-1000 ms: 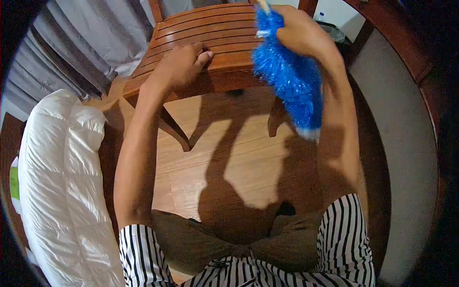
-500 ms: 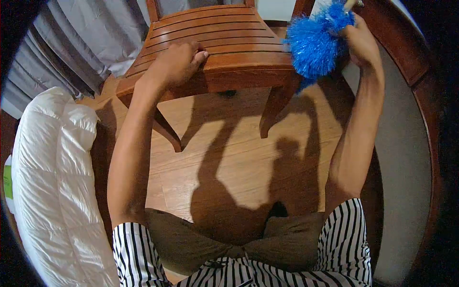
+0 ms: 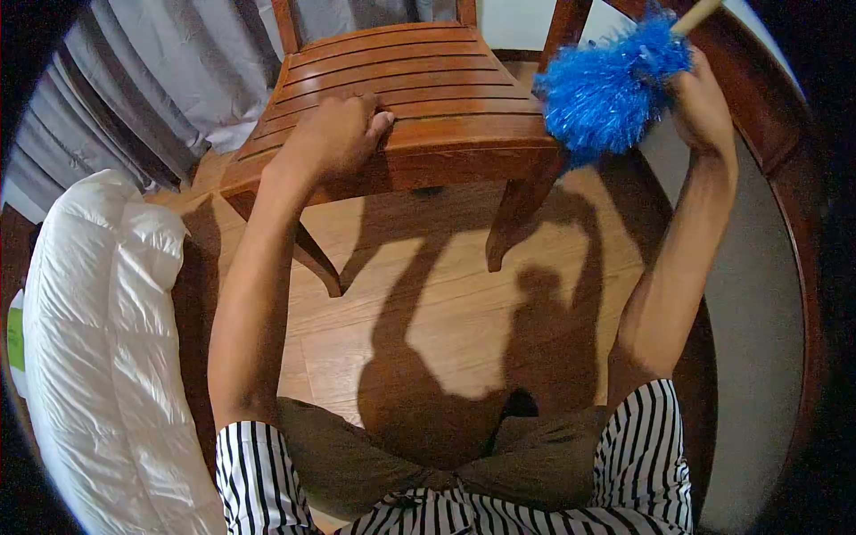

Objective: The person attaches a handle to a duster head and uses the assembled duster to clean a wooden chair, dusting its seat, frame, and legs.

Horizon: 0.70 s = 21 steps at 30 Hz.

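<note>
The right hand held a fluffy blue duster by the near right corner of the wooden chair. The left hand lay curled on the chair's near edge; I couldn't tell if it gripped. A puffy white quilt sat on the left.

Grey curtains at left, white wall beyond, pale wood-plank floor under dark shadows.
</note>
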Each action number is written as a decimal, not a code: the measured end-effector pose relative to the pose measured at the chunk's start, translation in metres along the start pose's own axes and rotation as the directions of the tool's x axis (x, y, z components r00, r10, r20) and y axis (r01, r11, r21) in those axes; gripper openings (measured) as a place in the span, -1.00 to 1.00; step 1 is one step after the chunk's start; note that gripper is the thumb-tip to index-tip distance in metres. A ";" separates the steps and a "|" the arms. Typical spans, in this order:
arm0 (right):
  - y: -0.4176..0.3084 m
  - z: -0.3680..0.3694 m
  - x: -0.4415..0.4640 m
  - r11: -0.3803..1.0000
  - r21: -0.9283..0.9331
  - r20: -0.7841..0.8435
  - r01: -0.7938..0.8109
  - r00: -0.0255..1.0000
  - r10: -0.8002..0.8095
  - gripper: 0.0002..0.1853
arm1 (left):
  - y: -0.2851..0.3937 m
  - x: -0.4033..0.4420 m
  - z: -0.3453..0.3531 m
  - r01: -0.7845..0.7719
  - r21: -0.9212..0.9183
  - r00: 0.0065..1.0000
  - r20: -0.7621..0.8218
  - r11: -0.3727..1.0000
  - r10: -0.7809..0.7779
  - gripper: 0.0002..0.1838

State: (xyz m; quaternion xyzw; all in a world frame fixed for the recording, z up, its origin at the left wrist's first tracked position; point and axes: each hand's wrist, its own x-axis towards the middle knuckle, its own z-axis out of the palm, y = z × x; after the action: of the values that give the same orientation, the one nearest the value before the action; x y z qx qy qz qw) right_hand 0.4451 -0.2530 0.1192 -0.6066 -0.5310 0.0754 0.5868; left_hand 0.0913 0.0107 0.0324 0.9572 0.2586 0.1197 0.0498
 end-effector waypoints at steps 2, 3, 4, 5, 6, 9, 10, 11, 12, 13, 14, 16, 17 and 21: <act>-0.006 0.000 0.001 0.996 -0.083 -0.051 0.042 0.998 -0.047 -0.70 | 0.007 -0.003 -0.004 0.010 0.023 1.000 0.003 1.000 -0.010 -0.55; -0.012 0.003 0.001 0.990 -0.124 -0.077 0.062 0.994 -0.072 -0.69 | 0.006 -0.001 -0.001 -0.009 -0.004 1.000 -0.014 1.000 0.009 -0.55; -0.014 0.011 0.002 0.988 -0.117 -0.120 0.097 0.987 -0.111 -0.68 | 0.003 0.001 0.003 -0.027 -0.030 0.999 -0.031 0.999 0.026 -0.54; -0.013 0.022 0.006 0.985 -0.111 -0.160 0.132 0.976 -0.149 -0.67 | 0.000 0.003 0.006 -0.044 -0.055 0.998 -0.048 0.997 0.042 -0.54; -0.013 0.032 0.010 0.980 -0.103 -0.199 0.168 0.962 -0.186 -0.66 | 0.003 0.002 0.003 -0.048 -0.061 0.998 -0.047 0.997 0.045 -0.53; -0.022 0.051 0.009 0.898 -0.294 -0.225 0.326 0.890 -0.397 -0.66 | 0.009 0.000 -0.001 -0.065 -0.085 0.997 -0.045 0.994 0.061 -0.51; -0.027 0.056 0.010 0.908 -0.118 -0.252 0.401 0.873 -0.418 -0.67 | 0.010 -0.001 -0.001 -0.075 -0.099 0.997 -0.044 0.992 0.071 -0.51; -0.033 0.060 0.011 0.884 0.059 -0.283 0.465 0.857 -0.432 -0.68 | 0.010 -0.002 -0.001 -0.085 -0.113 0.996 -0.043 0.990 0.081 -0.50; -0.036 0.062 0.011 0.825 0.231 -0.317 0.515 0.842 -0.437 -0.68 | 0.006 -0.001 0.003 -0.098 -0.133 0.993 -0.072 0.986 0.089 -0.49; -0.031 0.063 0.014 0.837 0.251 -0.303 0.485 0.861 -0.408 -0.69 | 0.005 0.001 0.006 -0.111 -0.153 0.990 -0.101 0.982 0.096 -0.49; -0.024 0.065 0.019 0.848 0.270 -0.289 0.456 0.878 -0.380 -0.70 | 0.002 0.002 0.010 -0.126 -0.171 0.986 -0.131 0.977 0.104 -0.48; -0.002 0.065 0.032 0.866 0.301 -0.261 0.399 0.908 -0.327 -0.72 | 0.008 0.001 0.000 -0.088 -0.161 0.993 -0.094 0.983 0.074 -0.51; 0.008 0.064 0.039 0.874 0.315 -0.248 0.370 0.921 -0.301 -0.74 | 0.011 0.001 -0.004 -0.070 -0.155 0.995 -0.075 0.985 0.059 -0.53; -0.020 0.134 0.012 0.982 -0.182 -0.434 0.055 0.892 -0.131 -0.76 | 0.008 0.012 0.002 -0.050 -0.388 0.929 -0.356 0.920 -0.099 -0.59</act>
State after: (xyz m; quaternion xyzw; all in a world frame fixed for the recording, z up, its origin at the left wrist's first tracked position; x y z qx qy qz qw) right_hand 0.3434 -0.1647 0.1018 -0.6281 -0.4161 -0.1372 0.6430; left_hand 0.1054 0.0099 0.0345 0.8850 0.2464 0.3456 0.1914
